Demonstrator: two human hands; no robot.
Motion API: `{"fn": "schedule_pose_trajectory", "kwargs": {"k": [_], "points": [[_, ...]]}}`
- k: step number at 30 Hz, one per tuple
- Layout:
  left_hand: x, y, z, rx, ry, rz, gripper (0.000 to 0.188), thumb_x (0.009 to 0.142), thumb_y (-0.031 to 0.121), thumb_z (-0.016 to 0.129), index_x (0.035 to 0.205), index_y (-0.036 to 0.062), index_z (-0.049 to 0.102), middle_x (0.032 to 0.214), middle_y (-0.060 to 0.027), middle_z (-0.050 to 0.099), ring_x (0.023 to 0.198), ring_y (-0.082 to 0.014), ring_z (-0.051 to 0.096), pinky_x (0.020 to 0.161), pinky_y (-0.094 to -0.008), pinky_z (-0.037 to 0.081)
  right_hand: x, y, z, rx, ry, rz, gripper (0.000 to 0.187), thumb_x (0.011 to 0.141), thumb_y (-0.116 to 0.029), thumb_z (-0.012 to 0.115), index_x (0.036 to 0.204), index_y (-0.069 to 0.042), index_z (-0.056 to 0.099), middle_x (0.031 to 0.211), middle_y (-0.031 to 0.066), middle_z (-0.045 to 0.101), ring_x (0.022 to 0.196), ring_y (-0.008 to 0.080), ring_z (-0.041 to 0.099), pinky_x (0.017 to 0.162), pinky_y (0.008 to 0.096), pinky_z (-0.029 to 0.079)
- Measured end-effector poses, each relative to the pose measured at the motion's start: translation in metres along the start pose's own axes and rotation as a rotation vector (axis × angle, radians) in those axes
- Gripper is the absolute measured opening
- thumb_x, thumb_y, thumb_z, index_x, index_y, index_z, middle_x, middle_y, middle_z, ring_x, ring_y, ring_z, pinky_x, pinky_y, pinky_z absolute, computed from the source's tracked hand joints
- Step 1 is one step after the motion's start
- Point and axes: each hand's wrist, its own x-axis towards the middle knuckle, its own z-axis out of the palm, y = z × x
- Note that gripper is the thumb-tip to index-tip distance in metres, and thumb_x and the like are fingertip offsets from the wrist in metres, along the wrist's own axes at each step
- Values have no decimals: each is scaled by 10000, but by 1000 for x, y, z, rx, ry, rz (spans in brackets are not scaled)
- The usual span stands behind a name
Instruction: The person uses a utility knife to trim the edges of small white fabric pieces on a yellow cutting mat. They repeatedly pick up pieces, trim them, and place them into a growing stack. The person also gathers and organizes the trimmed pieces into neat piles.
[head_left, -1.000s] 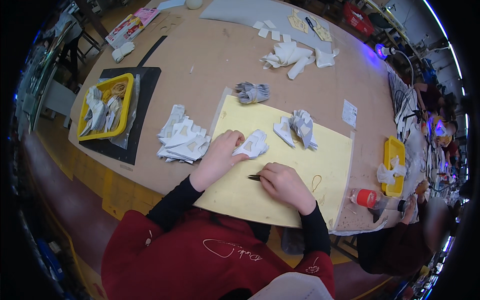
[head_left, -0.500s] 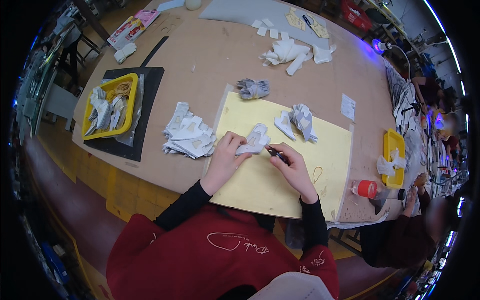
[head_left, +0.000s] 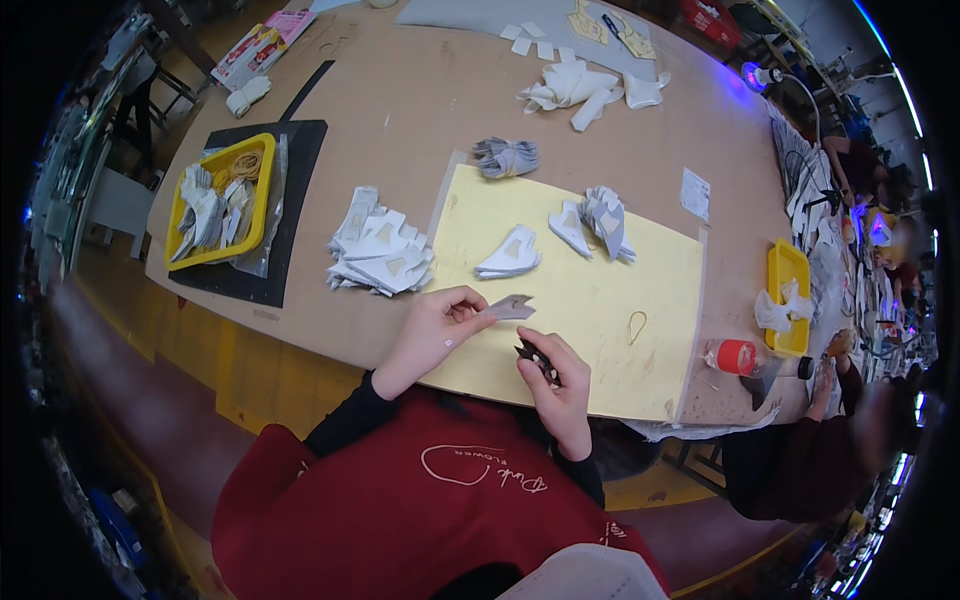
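My left hand (head_left: 432, 327) pinches a small grey cut piece (head_left: 510, 308) just above the near edge of the yellow mat (head_left: 620, 290). A short way to the right, my right hand (head_left: 558, 385) grips a small dark tool (head_left: 528, 353) whose tip points up toward the piece. On the mat beyond lie a small stack of white cut pieces (head_left: 508, 255) and a second bunch of white and grey pieces (head_left: 597, 220). A bigger heap of white pieces (head_left: 381, 253) sits on the table left of the mat.
A yellow tray (head_left: 217, 203) of pieces sits on a black mat at the left. A grey bundle (head_left: 506, 156) lies past the mat. A red-capped bottle (head_left: 745, 357) and a small yellow tray (head_left: 785, 290) stand right. Another person's hand (head_left: 822, 375) rests at the right edge.
My hands drew back toward me from the white stack on the mat. The left hand now holds a grey piece lifted clear, and the right hand with its tool dropped lower.
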Motion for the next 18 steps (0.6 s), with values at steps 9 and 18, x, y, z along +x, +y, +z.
{"fn": "schedule_pose_trajectory", "kwargs": {"k": [9,18], "points": [[-26,48,-9,-434,-138,52,146,859,0,715,985,-40,650,933,-40,642,869,-98,559,807,-256,450,15,-33,9,-164,65,-188,390,799,40,705,1185,1,668,781,87,616,573,132,539,478,261,390],[-25,47,-9,-315,-127,216,160,854,48,736,948,-47,647,891,-36,640,822,-95,543,770,-252,456,14,-36,8,-193,82,-218,399,791,51,714,1185,1,675,782,90,624,573,143,553,486,255,405]]}}
